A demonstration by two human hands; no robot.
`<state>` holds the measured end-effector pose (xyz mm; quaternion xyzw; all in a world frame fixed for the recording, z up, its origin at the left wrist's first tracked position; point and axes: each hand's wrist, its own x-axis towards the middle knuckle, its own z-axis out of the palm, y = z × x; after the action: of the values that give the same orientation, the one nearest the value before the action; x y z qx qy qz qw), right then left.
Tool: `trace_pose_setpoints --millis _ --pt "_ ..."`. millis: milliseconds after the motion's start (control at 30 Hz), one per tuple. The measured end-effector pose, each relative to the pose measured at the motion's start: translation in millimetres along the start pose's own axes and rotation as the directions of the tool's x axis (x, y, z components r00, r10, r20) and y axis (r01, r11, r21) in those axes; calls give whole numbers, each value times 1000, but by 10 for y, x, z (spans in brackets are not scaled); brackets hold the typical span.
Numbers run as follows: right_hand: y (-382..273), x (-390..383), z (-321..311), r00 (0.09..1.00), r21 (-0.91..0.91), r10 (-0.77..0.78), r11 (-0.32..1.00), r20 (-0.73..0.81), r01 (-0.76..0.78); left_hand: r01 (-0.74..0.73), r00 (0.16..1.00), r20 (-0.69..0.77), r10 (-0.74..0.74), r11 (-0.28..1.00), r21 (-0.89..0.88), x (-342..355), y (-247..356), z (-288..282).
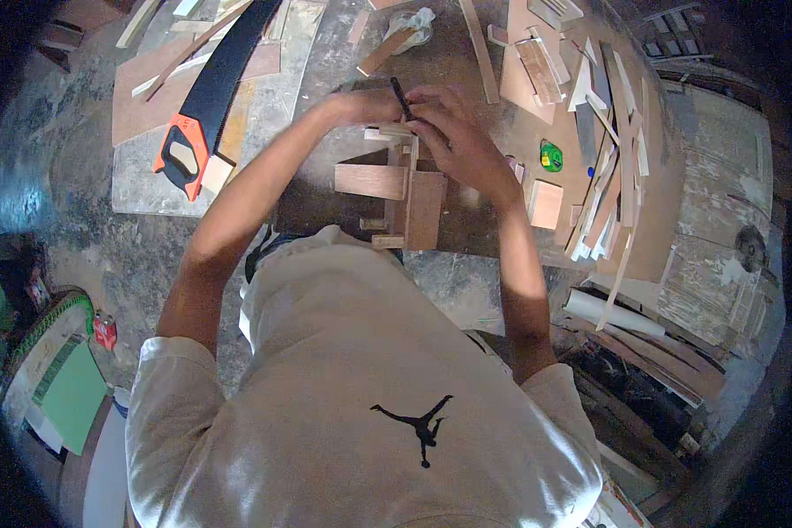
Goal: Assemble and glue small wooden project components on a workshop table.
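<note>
My right hand (444, 132) has its fingers closed round a slim black stick (399, 95), like a marker, tilted upward. Beside it my left hand (370, 107) is at the upper end of a small wooden assembly (422, 207) on the worktable; its fingertips are partly hidden behind the stick and my right hand, so what they grip is unclear. The assembly has upright strips and short end blocks, and a pale rectangular board (370, 180) lies across its left side.
A handsaw (189, 154) with orange-and-black handle lies left on a grey board. At right are a green tape measure (551, 155), a small wood block (546, 204) and piles of strips (612, 176). A plastic bag (409, 31) sits at the back. The worktable (317, 70) has offcuts around its edges.
</note>
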<state>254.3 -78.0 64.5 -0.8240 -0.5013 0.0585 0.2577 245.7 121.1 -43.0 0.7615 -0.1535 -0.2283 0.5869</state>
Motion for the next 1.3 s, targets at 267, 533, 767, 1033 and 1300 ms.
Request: trace_pose_setpoints --millis 267,533,767,1033,1300 --pt "61 32 28 1000 14 -27 1000 2 27 -160 984 -73 161 987 16 -36 116 4" --pt "164 45 58 998 1 -51 999 39 51 25 999 41 -31 989 149 46 46 -49" --pt "94 71 4 997 -5 -61 998 47 62 -103 994 21 106 989 -101 -20 112 -6" --pt "-31 -40 -200 919 396 273 906 -284 -147 89 994 92 -52 877 -471 8 166 25" --pt "-336 -345 -359 580 659 602 738 -548 -144 -166 980 -191 57 766 -621 -222 396 71"
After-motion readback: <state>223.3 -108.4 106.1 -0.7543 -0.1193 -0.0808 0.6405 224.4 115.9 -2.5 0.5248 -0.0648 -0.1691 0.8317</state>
